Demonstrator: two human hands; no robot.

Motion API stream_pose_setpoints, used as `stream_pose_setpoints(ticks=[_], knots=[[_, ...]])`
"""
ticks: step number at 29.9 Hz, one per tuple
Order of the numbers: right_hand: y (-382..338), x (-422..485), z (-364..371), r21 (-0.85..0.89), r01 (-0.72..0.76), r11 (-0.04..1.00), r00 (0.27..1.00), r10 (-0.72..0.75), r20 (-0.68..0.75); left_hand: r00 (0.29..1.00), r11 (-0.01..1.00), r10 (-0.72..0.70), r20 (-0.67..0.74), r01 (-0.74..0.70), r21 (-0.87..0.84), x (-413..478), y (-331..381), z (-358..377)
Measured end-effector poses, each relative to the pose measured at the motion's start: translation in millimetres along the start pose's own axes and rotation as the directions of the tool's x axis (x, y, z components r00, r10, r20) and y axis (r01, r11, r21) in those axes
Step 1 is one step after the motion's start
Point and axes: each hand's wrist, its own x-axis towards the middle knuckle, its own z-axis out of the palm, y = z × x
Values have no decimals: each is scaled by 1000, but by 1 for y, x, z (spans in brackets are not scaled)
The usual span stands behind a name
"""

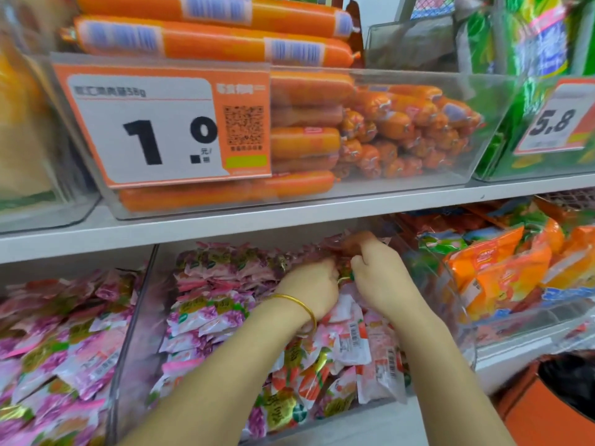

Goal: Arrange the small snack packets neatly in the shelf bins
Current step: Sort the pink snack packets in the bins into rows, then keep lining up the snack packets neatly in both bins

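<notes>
Partway done, as I judge it. In the middle bin on the lower shelf, the left side holds snack packets lying in flat overlapping rows, fairly neat. The front-right part is not sorted yet: the loose packets there lie tilted, some barcode side up, facing different ways. The pile at the back of the bin also looks uneven. So roughly half of this bin is tidy and the right and back parts are left.

The left bin beside it is full of purple packets lying jumbled — it looks untouched. The right bin with orange packets is also messy.

Both hands are deep in the middle bin, near its back, close together but apart.
- The left hand, with a bangle on the wrist, has its fingers curled down into the pile. The fingertips are hidden among the packets — I cannot tell whether it grips one.
- The right hand is curled, with fingers reaching up and back, pinching a reddish packet at the top of the back pile. This area is blurred.

The neat rows lie just left of the left hand. The loose packets lie under and between both forearms, nearer the front.
</notes>
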Motion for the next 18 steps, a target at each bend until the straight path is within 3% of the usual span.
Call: stream_pose_setpoints(ticks=[9, 18], knots=[[4, -1, 5, -26, 36, 999, 999, -37, -39, 996, 1000, 10, -88, -9, 18, -20, 6, 9], [-6, -15, -6, 102, 152, 983, 954, -119, -275, 994, 996, -5, -110, -5, -94, -33, 4, -6]])
